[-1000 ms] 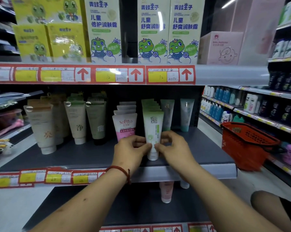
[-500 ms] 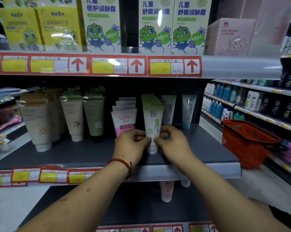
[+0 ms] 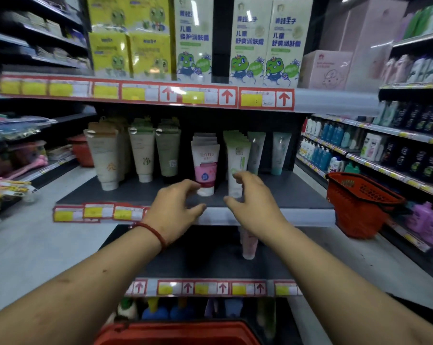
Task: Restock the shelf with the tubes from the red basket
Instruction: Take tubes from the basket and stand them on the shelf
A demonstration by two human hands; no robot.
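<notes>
A white-and-green tube [image 3: 237, 168] stands cap-down at the front of its row on the dark middle shelf [image 3: 292, 192], next to a row of pink-and-white tubes [image 3: 206, 168]. My left hand [image 3: 177, 207] hovers in front of the pink tube with loosely curved fingers, holding nothing. My right hand [image 3: 251, 197] is just in front of the green tube, fingers relaxed, apart from it. A red basket's rim [image 3: 175, 332] shows at the bottom edge; its contents are hidden.
Beige and olive tubes [image 3: 140, 155] stand at the shelf's left, two pale teal tubes [image 3: 280, 153] at the back right. Another red basket [image 3: 359, 202] sits at the right on a side shelf. Frog-printed boxes [image 3: 250, 43] fill the shelf above.
Both hands have let go of the white-and-green tube and drawn back toward me. The tube stays standing on the shelf. The camera has tilted down, showing a red basket below.
</notes>
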